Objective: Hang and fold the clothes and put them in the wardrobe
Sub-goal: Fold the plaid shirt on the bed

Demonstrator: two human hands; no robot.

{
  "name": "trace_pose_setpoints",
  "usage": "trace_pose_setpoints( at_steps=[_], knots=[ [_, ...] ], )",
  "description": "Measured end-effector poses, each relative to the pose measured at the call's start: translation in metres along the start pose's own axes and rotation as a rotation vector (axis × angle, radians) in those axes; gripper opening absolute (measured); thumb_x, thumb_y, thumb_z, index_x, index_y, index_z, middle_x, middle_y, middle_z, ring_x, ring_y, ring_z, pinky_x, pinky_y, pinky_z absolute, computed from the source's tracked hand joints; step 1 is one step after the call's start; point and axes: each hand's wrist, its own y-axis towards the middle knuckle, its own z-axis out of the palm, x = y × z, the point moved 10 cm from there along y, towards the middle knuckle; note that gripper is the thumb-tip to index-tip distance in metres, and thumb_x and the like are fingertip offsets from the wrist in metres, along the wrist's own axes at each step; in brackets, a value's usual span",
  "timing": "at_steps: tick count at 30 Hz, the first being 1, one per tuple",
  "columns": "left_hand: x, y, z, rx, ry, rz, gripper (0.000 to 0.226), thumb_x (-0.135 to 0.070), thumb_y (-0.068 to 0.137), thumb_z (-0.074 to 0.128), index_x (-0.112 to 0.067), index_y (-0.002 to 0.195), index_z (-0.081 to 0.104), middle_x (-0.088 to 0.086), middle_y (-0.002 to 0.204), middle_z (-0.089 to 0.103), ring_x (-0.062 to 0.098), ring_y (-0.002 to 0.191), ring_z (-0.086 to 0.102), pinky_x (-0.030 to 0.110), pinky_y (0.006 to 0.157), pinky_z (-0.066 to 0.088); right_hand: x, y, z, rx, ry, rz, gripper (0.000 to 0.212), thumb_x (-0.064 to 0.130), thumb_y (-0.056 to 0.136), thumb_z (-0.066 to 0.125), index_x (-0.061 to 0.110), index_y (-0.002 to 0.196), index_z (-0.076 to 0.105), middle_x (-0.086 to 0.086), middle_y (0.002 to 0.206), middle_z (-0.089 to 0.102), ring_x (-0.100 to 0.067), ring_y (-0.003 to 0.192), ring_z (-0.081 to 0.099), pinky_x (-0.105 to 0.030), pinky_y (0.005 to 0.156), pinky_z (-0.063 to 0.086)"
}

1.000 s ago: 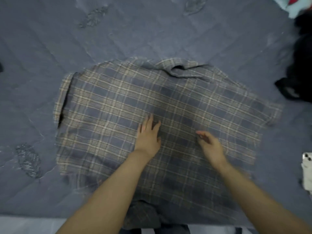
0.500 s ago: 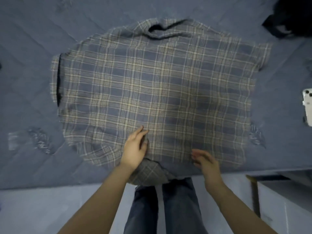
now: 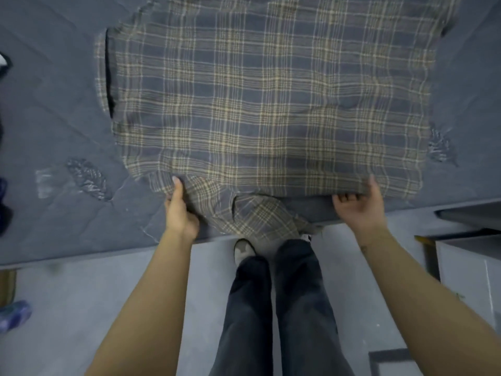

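A grey-blue and cream plaid shirt [image 3: 265,99] lies spread back-up on a dark blue bedspread [image 3: 54,109]. Its collar end runs out of the top of the frame. Part of the hem hangs crumpled over the bed's near edge. My left hand [image 3: 179,207] pinches the hem at its left, thumb on top. My right hand [image 3: 360,204] grips the hem at its right, thumb on top and fingers curled underneath.
I stand on a pale grey floor [image 3: 81,308] against the bed's edge, legs in dark trousers [image 3: 273,308]. A blue shoe [image 3: 13,316] lies at the far left. A white cabinet corner [image 3: 466,270] stands at the right. Dark clothing [image 3: 4,147] sits at the left border.
Both hands slid back from the middle of the shirt to its near hem and took hold of it. The view dropped toward the floor.
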Motion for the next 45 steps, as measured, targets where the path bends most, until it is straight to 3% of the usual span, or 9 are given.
trace_pose_setpoints(
  at_steps=[7,11,14,21,23,30,37,41,45],
  knots=[
    [0.005,-0.015,-0.022,0.154,-0.017,-0.063,0.041,-0.042,0.092,0.061,-0.021,0.127,0.061,0.004,0.121,0.069,0.025,0.107,0.068,0.047,0.081,0.057,0.064,0.006,0.002,0.113,-0.042,-0.079,0.047,0.039,0.095,0.056,0.012,0.134,0.055,-0.013,0.130,0.063,-0.033,0.119,0.060,-0.050,0.101,0.047],
    [0.013,-0.019,-0.067,-0.105,0.237,0.004,0.023,-0.026,0.085,0.073,-0.013,0.104,0.068,0.009,0.113,0.071,0.020,0.093,0.071,0.037,0.077,0.056,0.076,0.006,-0.055,-0.135,-0.155,-0.031,0.035,0.028,0.096,0.057,0.016,0.128,0.059,-0.004,0.133,0.062,-0.021,0.121,0.059,-0.035,0.106,0.044],
    [0.022,-0.019,-0.064,-0.059,0.239,-0.010,0.035,-0.023,0.091,0.066,-0.007,0.122,0.064,0.011,0.123,0.067,0.025,0.109,0.065,0.039,0.091,0.052,0.070,0.008,-0.082,-0.291,-0.116,0.001,0.041,0.021,0.089,0.062,0.020,0.130,0.058,0.005,0.130,0.063,-0.011,0.118,0.060,-0.023,0.098,0.049],
    [0.013,-0.015,-0.060,0.081,-0.391,-0.011,0.041,-0.053,0.097,0.045,-0.020,0.114,0.061,0.001,0.105,0.064,0.021,0.088,0.065,0.036,0.074,0.055,0.042,0.007,-0.080,-0.168,-0.219,-0.044,0.028,0.035,0.093,0.061,0.020,0.115,0.064,0.003,0.105,0.071,-0.010,0.092,0.071,-0.025,0.088,0.055],
    [0.012,-0.005,-0.065,0.018,-0.457,-0.039,0.046,-0.052,0.100,0.035,-0.020,0.124,0.059,0.010,0.119,0.062,0.030,0.105,0.062,0.045,0.091,0.050,0.021,0.005,-0.066,-0.122,-0.285,-0.022,0.026,0.039,0.095,0.057,0.022,0.113,0.062,0.004,0.104,0.068,-0.010,0.094,0.066,-0.025,0.096,0.047],
    [-0.023,-0.013,-0.031,0.021,0.011,-0.037,0.037,-0.032,0.099,0.048,-0.007,0.120,0.065,0.015,0.122,0.067,0.030,0.107,0.067,0.046,0.087,0.053,-0.004,0.015,-0.024,-0.138,-0.296,-0.053,0.021,0.032,0.099,0.053,0.021,0.117,0.057,0.002,0.105,0.064,-0.012,0.093,0.062,-0.029,0.087,0.055],
    [-0.030,-0.040,-0.122,-0.617,0.019,0.323,0.019,-0.024,0.099,0.056,-0.009,0.087,0.055,0.005,0.090,0.064,0.018,0.079,0.060,0.032,0.077,0.049,-0.003,0.012,-0.044,-0.196,-0.312,-0.032,0.032,0.033,0.102,0.045,0.015,0.125,0.056,0.001,0.114,0.064,-0.014,0.114,0.059,-0.025,0.091,0.052],
    [0.002,-0.013,-0.105,-0.317,-0.005,0.101,0.037,-0.033,0.101,0.049,-0.004,0.124,0.052,0.011,0.128,0.061,0.028,0.116,0.059,0.045,0.100,0.049,-0.002,0.014,-0.053,-0.234,-0.238,-0.059,0.040,0.033,0.100,0.051,0.017,0.136,0.053,0.000,0.132,0.061,-0.015,0.120,0.058,-0.028,0.100,0.048],
    [0.004,-0.015,-0.093,-0.050,0.211,0.069,0.059,-0.044,0.087,0.065,-0.011,0.135,0.054,0.005,0.125,0.066,0.022,0.114,0.064,0.042,0.099,0.050,-0.003,0.009,-0.052,-0.219,-0.149,-0.053,0.040,0.037,0.095,0.058,0.017,0.130,0.058,0.001,0.124,0.066,-0.014,0.110,0.064,-0.028,0.091,0.054]
  ],
)
